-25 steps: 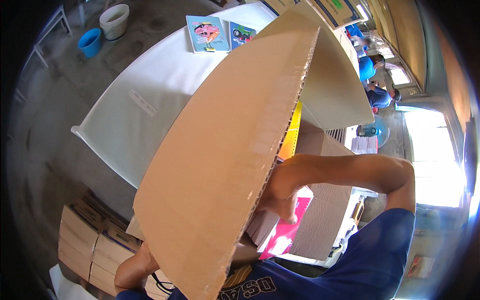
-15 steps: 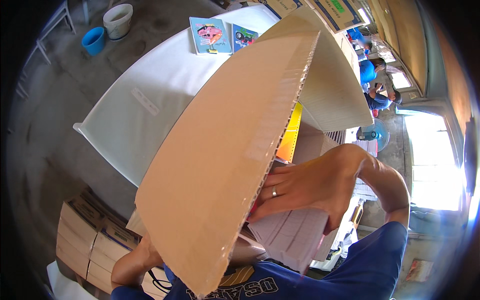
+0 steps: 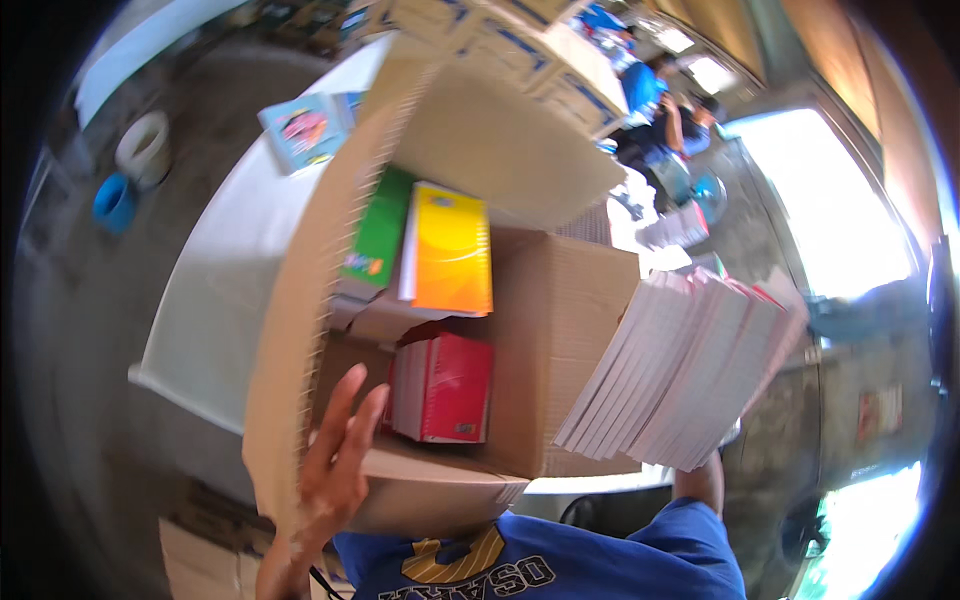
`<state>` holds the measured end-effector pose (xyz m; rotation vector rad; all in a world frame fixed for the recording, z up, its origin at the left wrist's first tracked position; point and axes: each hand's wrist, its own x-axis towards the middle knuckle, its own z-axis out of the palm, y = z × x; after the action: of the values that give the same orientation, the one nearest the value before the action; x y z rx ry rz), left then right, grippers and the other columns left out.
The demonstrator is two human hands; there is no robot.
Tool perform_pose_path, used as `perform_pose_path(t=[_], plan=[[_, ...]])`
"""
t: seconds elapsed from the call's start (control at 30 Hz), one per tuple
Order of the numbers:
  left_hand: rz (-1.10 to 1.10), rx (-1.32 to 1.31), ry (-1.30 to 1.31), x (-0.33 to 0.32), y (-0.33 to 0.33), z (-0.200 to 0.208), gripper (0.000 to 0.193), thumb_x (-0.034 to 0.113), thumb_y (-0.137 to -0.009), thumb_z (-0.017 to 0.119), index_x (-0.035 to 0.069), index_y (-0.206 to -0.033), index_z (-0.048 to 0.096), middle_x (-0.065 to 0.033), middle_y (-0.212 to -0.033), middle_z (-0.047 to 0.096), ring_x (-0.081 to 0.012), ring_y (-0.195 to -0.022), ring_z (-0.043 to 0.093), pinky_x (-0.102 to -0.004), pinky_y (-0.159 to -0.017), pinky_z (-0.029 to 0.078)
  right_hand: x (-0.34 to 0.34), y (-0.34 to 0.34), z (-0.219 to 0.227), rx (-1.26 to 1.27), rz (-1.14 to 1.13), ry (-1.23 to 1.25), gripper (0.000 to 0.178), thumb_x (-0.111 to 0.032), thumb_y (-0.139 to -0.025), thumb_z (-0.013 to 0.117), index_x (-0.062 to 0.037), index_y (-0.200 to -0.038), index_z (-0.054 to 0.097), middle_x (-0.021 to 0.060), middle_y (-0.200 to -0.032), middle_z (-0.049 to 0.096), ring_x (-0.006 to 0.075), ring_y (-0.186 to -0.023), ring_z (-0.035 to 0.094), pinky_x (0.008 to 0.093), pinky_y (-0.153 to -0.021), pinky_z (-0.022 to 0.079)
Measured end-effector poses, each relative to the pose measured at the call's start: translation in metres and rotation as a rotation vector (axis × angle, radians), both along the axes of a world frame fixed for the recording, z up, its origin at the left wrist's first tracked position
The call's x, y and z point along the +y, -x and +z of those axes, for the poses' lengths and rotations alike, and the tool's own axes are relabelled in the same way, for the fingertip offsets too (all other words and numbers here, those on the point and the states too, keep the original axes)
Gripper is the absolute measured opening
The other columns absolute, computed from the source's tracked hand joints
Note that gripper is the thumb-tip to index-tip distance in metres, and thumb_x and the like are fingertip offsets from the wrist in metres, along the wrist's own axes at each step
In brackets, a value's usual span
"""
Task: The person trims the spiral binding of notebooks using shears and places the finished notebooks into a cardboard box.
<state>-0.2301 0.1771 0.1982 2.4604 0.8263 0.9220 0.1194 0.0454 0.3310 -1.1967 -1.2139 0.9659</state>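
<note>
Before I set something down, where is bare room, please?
The white table looks bare between its left edge, the light-blue book and the raised flap. The carton is crowded: green stack and yellow stack at its far end, red notebooks nearer you.

We see matt brown cardboard in the box [image 3: 520, 350], its flap edge rough and ridged. Before us, glossy covers catch light on the yellow notebook [image 3: 452, 255] and red notebooks [image 3: 458, 390]; the paper stack [image 3: 680, 365] shows matt page edges. We note a smooth table [image 3: 220, 280], soft cloth shirt [image 3: 630, 555] and dull grey floor [image 3: 90, 320].
</note>
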Motion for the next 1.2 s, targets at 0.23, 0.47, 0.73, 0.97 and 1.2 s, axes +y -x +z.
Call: perform_pose_path(t=[0.23,0.47,0.73,0.97,1.2], plan=[[0.097,0.158,-0.287,-0.004,-0.007,0.004,0.037,-0.002,-0.093,0.046,0.001,-0.129,0.057,-0.0116,-0.128,0.061,-0.0360,-0.126,0.051,-0.0496,-0.108,0.034,-0.155,-0.010,-0.078,0.617,-0.845,-0.281,0.076,-0.052,-0.085,0.063,-0.0055,-0.140,0.041,0.0144,-0.131,0.054,0.0303,-0.116,0.056,0.0502,-0.095,0.048],[0.134,0.114,-0.351,-0.003,-0.017,-0.015,0.033,0.002,-0.099,0.039,-0.005,-0.128,0.053,-0.0120,-0.130,0.060,-0.0368,-0.127,0.050,-0.0508,-0.109,0.034,-0.236,-0.049,-0.191,0.798,-1.131,-0.262,0.053,-0.035,-0.084,0.069,-0.0060,-0.126,0.053,0.0110,-0.118,0.062,0.0278,-0.108,0.060,0.0439,-0.096,0.048],[0.227,0.143,-0.391,0.007,0.005,-0.032,0.035,0.005,-0.101,0.039,-0.003,-0.133,0.051,-0.0139,-0.130,0.059,-0.0324,-0.122,0.053,-0.0448,-0.109,0.036,-0.199,-0.107,-0.352,1.121,-1.517,-0.119,0.040,-0.035,-0.072,0.079,-0.0168,-0.104,0.063,0.0041,-0.101,0.067,0.0238,-0.094,0.063,0.0501,-0.085,0.048],[0.259,0.144,-0.332,0.002,0.004,-0.035,0.036,0.003,-0.100,0.038,-0.004,-0.132,0.051,-0.0154,-0.130,0.059,-0.0311,-0.124,0.053,-0.0440,-0.109,0.033,-0.224,-0.113,-0.344,0.978,-1.545,0.222,0.051,-0.040,-0.077,0.078,-0.0065,-0.111,0.061,0.0069,-0.107,0.065,0.0232,-0.100,0.061,0.0522,-0.091,0.046],[0.292,0.149,-0.334,0.002,-0.004,-0.036,0.036,0.003,-0.100,0.037,-0.004,-0.131,0.053,-0.0131,-0.129,0.060,-0.0313,-0.124,0.052,-0.0430,-0.108,0.034,-0.240,-0.108,-0.336,0.906,-1.053,0.716,0.086,-0.075,-0.080,0.052,-0.0128,-0.139,0.041,0.0083,-0.143,0.039,0.0291,-0.132,0.037,0.0686,-0.104,0.024]])
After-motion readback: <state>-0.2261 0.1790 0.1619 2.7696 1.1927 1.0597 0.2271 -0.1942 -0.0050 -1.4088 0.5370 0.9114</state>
